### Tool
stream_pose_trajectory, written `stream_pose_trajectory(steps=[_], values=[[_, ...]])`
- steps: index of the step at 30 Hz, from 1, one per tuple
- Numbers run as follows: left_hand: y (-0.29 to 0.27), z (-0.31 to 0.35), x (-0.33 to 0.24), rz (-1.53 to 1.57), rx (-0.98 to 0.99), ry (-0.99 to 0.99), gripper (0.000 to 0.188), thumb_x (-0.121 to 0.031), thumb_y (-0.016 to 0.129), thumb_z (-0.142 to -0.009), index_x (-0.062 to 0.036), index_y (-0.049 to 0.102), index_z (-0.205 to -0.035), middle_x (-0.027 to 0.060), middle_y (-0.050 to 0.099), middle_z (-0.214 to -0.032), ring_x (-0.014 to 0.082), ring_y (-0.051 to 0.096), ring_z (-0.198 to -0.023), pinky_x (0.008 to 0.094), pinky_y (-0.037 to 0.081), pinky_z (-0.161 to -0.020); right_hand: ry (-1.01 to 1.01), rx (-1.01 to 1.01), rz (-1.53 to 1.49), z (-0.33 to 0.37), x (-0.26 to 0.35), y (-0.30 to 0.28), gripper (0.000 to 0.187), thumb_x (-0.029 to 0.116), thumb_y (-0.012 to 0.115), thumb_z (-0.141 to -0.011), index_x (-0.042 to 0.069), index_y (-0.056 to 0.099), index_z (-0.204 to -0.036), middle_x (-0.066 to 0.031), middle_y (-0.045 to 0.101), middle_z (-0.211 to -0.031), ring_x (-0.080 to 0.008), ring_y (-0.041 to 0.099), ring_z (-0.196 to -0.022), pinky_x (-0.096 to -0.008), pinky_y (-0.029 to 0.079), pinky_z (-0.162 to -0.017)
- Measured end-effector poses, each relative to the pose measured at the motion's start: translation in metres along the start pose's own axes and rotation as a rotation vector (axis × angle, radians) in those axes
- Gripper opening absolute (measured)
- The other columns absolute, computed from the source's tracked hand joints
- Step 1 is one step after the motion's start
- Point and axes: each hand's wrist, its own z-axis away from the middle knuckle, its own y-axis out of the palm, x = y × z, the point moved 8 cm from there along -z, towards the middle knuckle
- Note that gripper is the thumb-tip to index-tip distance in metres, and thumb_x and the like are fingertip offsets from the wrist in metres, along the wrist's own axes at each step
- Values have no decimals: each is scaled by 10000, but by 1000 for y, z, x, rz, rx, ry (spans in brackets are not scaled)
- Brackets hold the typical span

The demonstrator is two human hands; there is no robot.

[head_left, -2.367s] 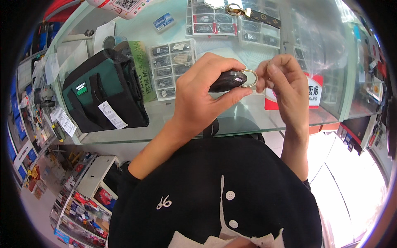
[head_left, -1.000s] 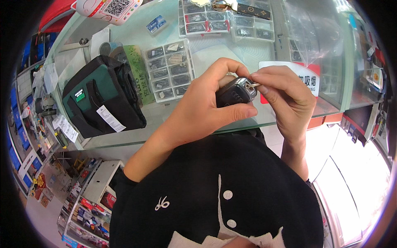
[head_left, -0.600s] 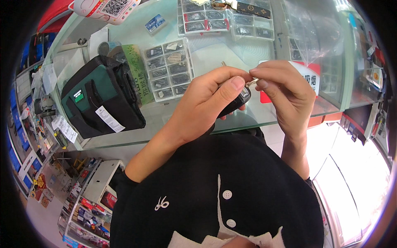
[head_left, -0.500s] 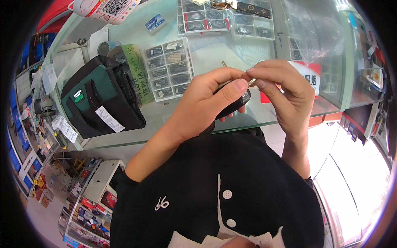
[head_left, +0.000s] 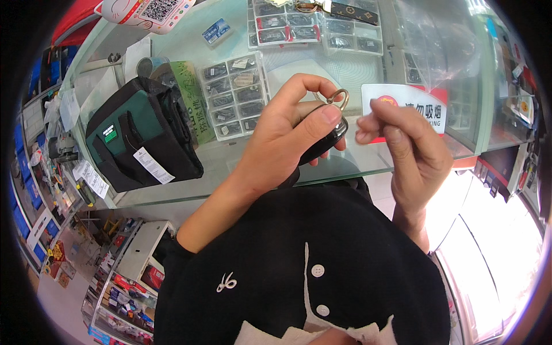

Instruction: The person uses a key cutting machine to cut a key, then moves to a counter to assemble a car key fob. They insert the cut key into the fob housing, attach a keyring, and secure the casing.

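Head view shows your left hand (head_left: 282, 144) gripping a black key fob (head_left: 323, 141) with a brass ring (head_left: 336, 99) at its top, held above the front edge of the glass counter (head_left: 230, 167). Your right hand (head_left: 411, 149) sits just beside it, fingers pinched together, apart from the fob; a green and black tool bag (head_left: 141, 135) lies near the counter's left edge

Bare glass counter (head_left: 241, 167) strip open below left hand (head_left: 282, 144). Green tool bag (head_left: 141, 135) blocks left side; compartment box (head_left: 236, 95) just behind. Red-white sign (head_left: 411, 106) behind right hand (head_left: 411, 149). Narrow gap between hands.
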Motion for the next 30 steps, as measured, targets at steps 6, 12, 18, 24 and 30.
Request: stream_pose_trajectory(steps=[6,12,18,24,30], values=[[1,-2,6,64,-63,-11,234,-257,492,-906,-72,402,-1017,40,566,-716,51,477,-550,182,385,-473,32,-165,-106,17,-3,9,190,-67,490,-848,-52,495,-1037,-177,613,-826,-207,609,-724,-294,504,-685],[1,-4,7,148,-80,3,245,-287,484,-910,-79,408,-1013,51,577,-721,71,524,-563,189,400,-459,-128,-276,178,20,11,4,171,-123,638,-701,-30,603,-840,-125,579,-867,-166,560,-765,-244,454,-670],[1,-7,9,114,-122,3,211,-257,446,-928,-62,433,-1008,51,567,-759,107,551,-556,204,432,-435,-181,-335,266,21,13,7,211,-117,699,-635,-22,620,-806,-109,570,-846,-158,554,-738,-241,447,-633],[4,-8,9,129,-86,11,228,-267,453,-925,-55,436,-1006,44,557,-760,96,552,-559,192,430,-436,-259,-390,299,19,16,7,232,-85,738,-599,-13,628,-790,-104,586,-807,-159,562,-697,-235,445,-581],[5,-9,13,122,-96,-38,282,-318,498,-901,-67,403,-986,39,571,-733,69,516,-549,186,385,-433,-334,-387,329,16,16,7,250,-34,764,-587,5,635,-798,-97,602,-782,-170,567,-651,-231,440,-527]])
